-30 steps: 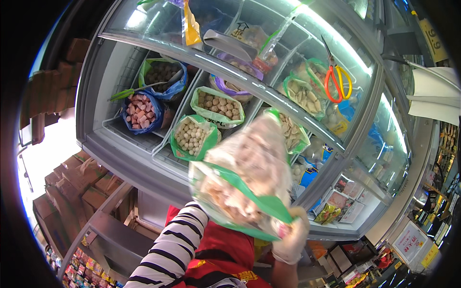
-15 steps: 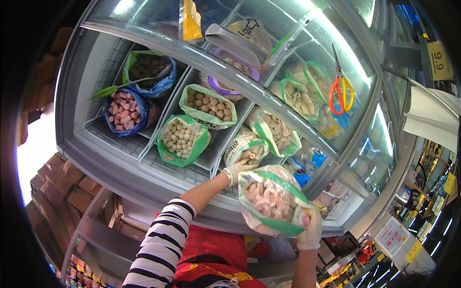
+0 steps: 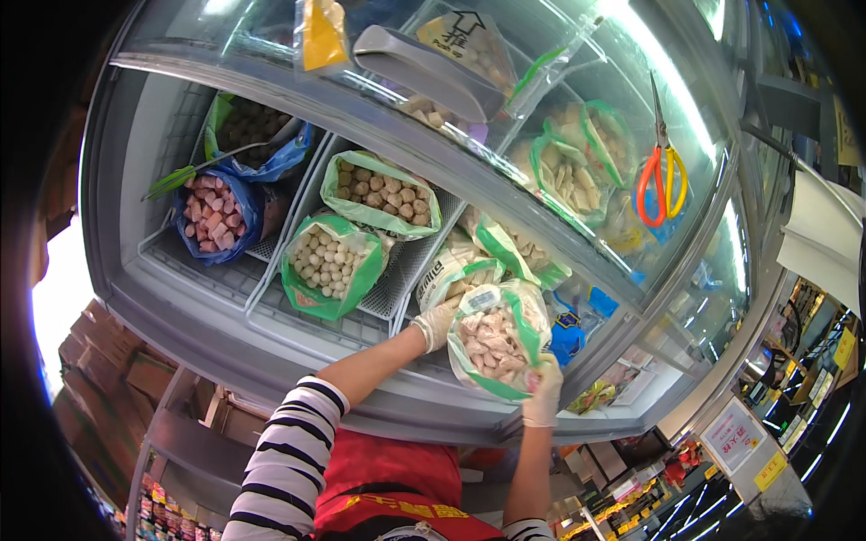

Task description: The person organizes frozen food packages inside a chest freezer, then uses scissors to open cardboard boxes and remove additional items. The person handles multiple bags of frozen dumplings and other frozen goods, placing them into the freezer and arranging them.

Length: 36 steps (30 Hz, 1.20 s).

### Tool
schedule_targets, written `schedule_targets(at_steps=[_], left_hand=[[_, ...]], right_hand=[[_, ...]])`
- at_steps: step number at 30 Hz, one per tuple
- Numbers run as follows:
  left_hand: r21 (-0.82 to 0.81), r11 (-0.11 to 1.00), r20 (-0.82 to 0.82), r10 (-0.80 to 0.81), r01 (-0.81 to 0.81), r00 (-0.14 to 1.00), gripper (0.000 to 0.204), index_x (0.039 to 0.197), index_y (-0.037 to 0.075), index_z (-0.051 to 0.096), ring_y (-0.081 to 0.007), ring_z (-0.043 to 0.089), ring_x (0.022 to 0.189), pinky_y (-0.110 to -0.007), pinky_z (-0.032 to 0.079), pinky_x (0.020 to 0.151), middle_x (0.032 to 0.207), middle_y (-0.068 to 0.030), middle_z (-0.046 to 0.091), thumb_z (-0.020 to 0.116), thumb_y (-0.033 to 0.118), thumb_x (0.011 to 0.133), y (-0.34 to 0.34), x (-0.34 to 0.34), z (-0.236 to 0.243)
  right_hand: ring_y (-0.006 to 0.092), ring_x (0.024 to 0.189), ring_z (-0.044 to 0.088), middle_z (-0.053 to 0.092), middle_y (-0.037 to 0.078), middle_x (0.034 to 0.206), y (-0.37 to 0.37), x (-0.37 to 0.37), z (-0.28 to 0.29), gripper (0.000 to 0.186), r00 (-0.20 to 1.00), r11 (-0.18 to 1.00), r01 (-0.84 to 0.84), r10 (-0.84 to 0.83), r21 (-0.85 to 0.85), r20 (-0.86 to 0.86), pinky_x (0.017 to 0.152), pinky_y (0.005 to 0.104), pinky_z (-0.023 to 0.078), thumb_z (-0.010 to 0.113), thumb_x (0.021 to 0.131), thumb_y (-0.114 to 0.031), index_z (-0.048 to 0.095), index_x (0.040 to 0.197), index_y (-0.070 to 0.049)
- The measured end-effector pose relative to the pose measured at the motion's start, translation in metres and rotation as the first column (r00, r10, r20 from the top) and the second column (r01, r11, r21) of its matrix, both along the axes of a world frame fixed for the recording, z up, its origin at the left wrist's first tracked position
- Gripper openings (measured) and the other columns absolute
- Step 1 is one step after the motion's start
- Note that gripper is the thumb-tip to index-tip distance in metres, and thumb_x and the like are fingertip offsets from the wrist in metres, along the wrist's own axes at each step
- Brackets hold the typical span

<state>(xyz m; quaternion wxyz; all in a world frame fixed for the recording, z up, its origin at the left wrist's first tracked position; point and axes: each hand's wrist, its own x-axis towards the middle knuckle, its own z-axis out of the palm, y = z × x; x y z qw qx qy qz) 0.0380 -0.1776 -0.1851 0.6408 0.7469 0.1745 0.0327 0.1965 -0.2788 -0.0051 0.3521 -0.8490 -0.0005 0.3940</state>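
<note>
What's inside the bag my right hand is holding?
Your gloved right hand grips a green-rimmed plastic bag. Its open mouth shows pale pinkish, irregular food pieces. Anything beneath that top layer is covered.

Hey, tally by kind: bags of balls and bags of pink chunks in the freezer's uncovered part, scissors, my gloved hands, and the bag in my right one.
Bags of balls: 3
Bags of pink chunks: 1
Scissors: 1
Gloved hands: 2
Bag in right hand: 1
Total: 8
</note>
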Motion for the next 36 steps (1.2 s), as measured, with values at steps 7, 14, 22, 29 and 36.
schedule_targets(at_steps=[7, 14, 22, 29, 36], left_hand=[[0.52, 0.817, -0.104, -0.229, 0.249, 0.968, 0.044, 0.128, 0.011, 0.053, -0.0338, 0.04, 0.128, -0.04, 0.029, 0.111, 0.136, -0.0132, 0.046, 0.049, 0.022, 0.086, 0.006, -0.004, 0.009], [-0.044, 0.971, -0.137, 0.226, -0.233, 0.965, 0.048, 0.127, 0.002, 0.05, -0.0334, 0.055, 0.113, -0.041, 0.042, 0.099, 0.117, -0.0176, 0.06, 0.056, 0.009, 0.08, 0.019, -0.03, 0.064], [-0.253, 0.808, -0.4, 0.412, -0.531, 0.818, 0.022, 0.106, 0.0, 0.06, -0.0234, 0.059, 0.089, -0.032, 0.046, 0.08, 0.098, -0.0139, 0.061, 0.059, 0.016, 0.092, 0.019, -0.003, 0.087], [-0.262, 0.716, -0.159, 0.63, -0.647, 0.761, 0.004, 0.087, -0.001, 0.059, -0.0254, 0.051, 0.061, -0.03, 0.044, 0.06, 0.071, -0.0119, 0.055, 0.063, -0.002, 0.084, 0.002, 0.029, 0.101], [-0.072, 0.861, -0.039, 0.502, -0.504, 0.864, 0.012, 0.076, -0.001, 0.054, -0.0299, 0.052, 0.061, -0.035, 0.043, 0.058, 0.068, -0.0133, 0.051, 0.064, -0.002, 0.083, 0.015, 0.062, 0.112]], right_hand=[[0.0243, 0.081, 0.06, 0.059, 0.012, 0.086, -0.011, -0.032, -0.044, 0.021, 0.685, 0.947, -0.162, 0.309, -0.276, 0.659, 0.074, 0.0348, 0.047, 0.044, 0.088, -0.003, 0.059, 0.103, 0.0], [0.0254, 0.122, 0.045, 0.041, 0.01, 0.138, -0.023, -0.037, -0.041, 0.052, 0.895, 0.892, 0.33, -0.4, 0.31, 0.198, 0.103, 0.0366, 0.036, 0.05, 0.097, -0.026, 0.035, 0.141, -0.004], [0.0239, 0.119, 0.05, 0.049, 0.008, 0.132, -0.06, -0.022, -0.097, 0.05, 0.711, 0.686, 0.701, -0.653, 0.195, -0.26, 0.1, 0.0366, 0.042, 0.045, 0.097, -0.04, 0.039, 0.137, -0.009], [0.025, 0.118, 0.05, 0.049, 0.009, 0.132, -0.087, -0.017, -0.132, 0.049, 0.677, 0.716, 0.693, -0.605, 0.085, -0.42, 0.099, 0.0384, 0.042, 0.046, 0.097, -0.038, 0.04, 0.137, -0.01], [0.0259, 0.12, 0.049, 0.049, 0.009, 0.133, -0.089, -0.015, -0.157, 0.05, 0.859, 0.854, 0.498, -0.463, 0.149, -0.218, 0.1, 0.0403, 0.041, 0.046, 0.096, -0.039, 0.04, 0.137, -0.01]])
